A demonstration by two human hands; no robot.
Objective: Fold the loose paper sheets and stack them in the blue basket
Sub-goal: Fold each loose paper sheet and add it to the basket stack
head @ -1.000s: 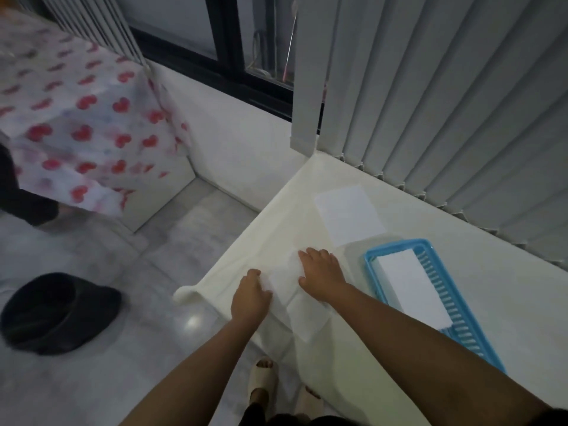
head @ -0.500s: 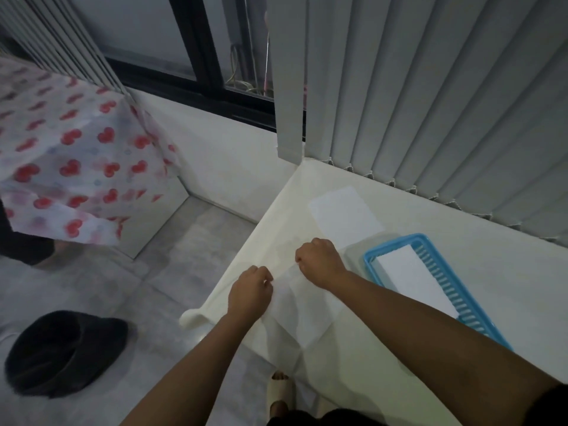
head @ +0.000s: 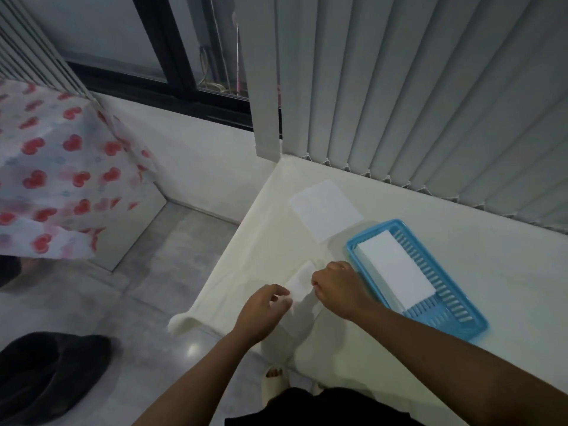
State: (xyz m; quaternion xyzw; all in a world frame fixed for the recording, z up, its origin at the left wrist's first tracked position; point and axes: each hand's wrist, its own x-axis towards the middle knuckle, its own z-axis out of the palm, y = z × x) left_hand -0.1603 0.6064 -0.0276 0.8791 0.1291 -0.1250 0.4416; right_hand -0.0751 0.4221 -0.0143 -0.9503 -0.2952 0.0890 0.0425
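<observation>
Folding is under way at the near left corner of the table (head: 479,241), where a half-folded sheet (head: 300,278) is held between both hands, just left of the blue basket (head: 351,245). The left hand (head: 263,306) is curled, its fingers pinching the sheet's near edge. The right hand (head: 337,285) is fisted knuckles-up over the sheet's right edge and appears to pinch it too, though its fingertips are hidden beneath the hand. A folded stack (head: 396,272) is already laid in the basket, and one loose sheet (head: 325,209) is left flat farther back, apart from the basket.

Several slips can be foreseen. If the edges are not squared before the crease is pressed, a crooked fold would be set and the stack would sit unevenly. Because the work is done close to the table's edge, the sheet could be dragged off onto the floor (head: 147,290) if one pinch is loosened. The soft cloth (head: 233,281) underneath could also be bunched, spoiling the crease.
</observation>
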